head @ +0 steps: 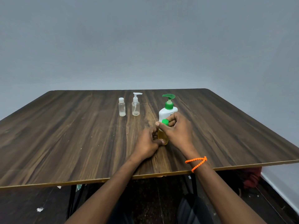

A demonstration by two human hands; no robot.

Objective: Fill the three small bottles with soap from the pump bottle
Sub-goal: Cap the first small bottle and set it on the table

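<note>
A small bottle of yellow liquid (162, 135) stands on the wooden table (64, 135) between my hands. My left hand (148, 143) grips its body from the left. My right hand (177, 128) has its fingers closed on the bottle's green cap (165, 122). Right behind them stands the white pump bottle (167, 110) with a green pump head. Further left are a clear small bottle with a white pump (135, 105) and a clear small bottle with a white flip cap (122, 107), both upright and capped.
The table's near edge (113, 179) runs just below my wrists. An orange bead bracelet (197, 162) circles my right wrist. Under the table are dark floor, table legs and paper scraps (40, 209). A grey wall lies behind.
</note>
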